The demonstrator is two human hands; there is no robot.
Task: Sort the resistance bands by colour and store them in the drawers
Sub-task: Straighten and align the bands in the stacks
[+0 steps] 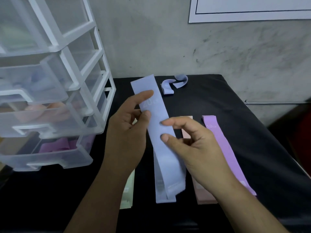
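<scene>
Blue band [146, 84], marked "20", is held up over the middle of the black table [235, 106], tilted, top end toward the wall, lower end drooping to the tabletop. Left hand [127, 132] pinches its upper part, thumb on the face, forefinger along the left edge. Right hand [196, 148] grips lower down: forefinger and thumb tips on the band's right side, other fingers curled.

Another blue strip [159, 195] lies flat under the drooping end; cannot tell if it is a separate band. Pink band [186, 133] lies just right of it, mostly hidden by the right hand. Purple band [223, 148], marked "10", lies beyond that. Pale green band [128, 190] sits to the left, partly under the left forearm. Twisted blue band [175, 81] lies at the table's far edge.

Drawer unit [55, 39], white frame with clear drawers, stands at left. Purple drawer [55, 145] at bottom, peach-filled drawer [50, 111] above, bluish contents in the next drawer [37, 78].
</scene>
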